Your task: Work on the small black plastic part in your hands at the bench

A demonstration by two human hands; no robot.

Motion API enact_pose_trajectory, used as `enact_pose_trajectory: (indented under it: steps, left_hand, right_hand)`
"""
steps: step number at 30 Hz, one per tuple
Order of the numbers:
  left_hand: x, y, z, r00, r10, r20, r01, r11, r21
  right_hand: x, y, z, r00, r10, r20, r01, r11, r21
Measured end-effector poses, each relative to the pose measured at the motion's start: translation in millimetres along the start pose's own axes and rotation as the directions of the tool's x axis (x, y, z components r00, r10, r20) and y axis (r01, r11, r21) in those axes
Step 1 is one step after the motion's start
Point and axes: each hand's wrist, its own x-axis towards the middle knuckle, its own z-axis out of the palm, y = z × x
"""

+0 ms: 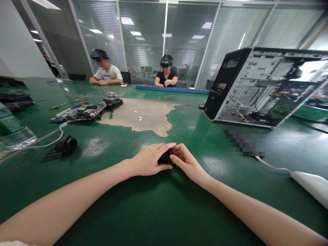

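Note:
Between my two hands, just above or on the green tabletop [164, 212], is a small black boxy part [165, 157]; its exact kind is mostly hidden by fingers. My left hand [150, 159] wraps it from the left, thumb on the near side and fingers over the far side. From the right, my right hand [187, 160] pinches its right end with thumb and fingertips. Off to the left lies a black webcam-like piece [68, 146] with a round end and a flat slatted base.
At right stands an opened computer case [241, 89], with a blurred dark item [243, 141] and a white corded device [311, 186] before it. A circuit board [79, 112], a heatsink fan [112, 98] and a clear bottle [15, 126] lie left. Two people sit across the table.

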Motion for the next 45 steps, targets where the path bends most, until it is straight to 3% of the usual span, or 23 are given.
enact_pose_trajectory:
  steps: [8, 15, 23, 33, 38, 45]
  left_hand:
    - [0.1, 2.3, -0.4, 1.0, -0.005, -0.002, 0.005, 1.0, -0.004]
    - [-1.1, 0.9, 0.1, 0.999, -0.05, -0.009, 0.05, 0.999, 0.0]
    - [0.1, 0.4, -1.4, 0.999, -0.028, 0.016, 0.028, 1.0, 0.008]
    - [0.7, 0.6, -0.9, 1.0, -0.017, 0.014, 0.017, 1.0, 0.006]
    - [0.9, 0.2, -0.5, 1.0, -0.007, 0.015, 0.007, 1.0, -0.013]
    - [1.3, 0.3, -0.5, 1.0, -0.02, 0.012, 0.021, 1.0, -0.01]
  right_hand:
    - [-0.4, -1.4, 1.2, 0.999, -0.032, -0.015, 0.032, 0.999, 0.007]
    - [1.4, 3.2, 0.4, 0.999, 0.033, -0.036, -0.033, 0.999, -0.007]
    - [-0.5, -1.4, 0.0, 0.999, -0.044, -0.028, 0.044, 0.999, -0.028]
    - [0.5, 3.2, 0.2, 1.0, 0.003, -0.029, -0.005, 0.998, -0.068]
    - [-0.6, 0.8, -1.5, 0.999, -0.044, 0.006, 0.044, 0.999, -0.025]
    - [1.8, 3.2, 0.2, 1.0, -0.01, -0.03, 0.011, 1.0, 0.01]
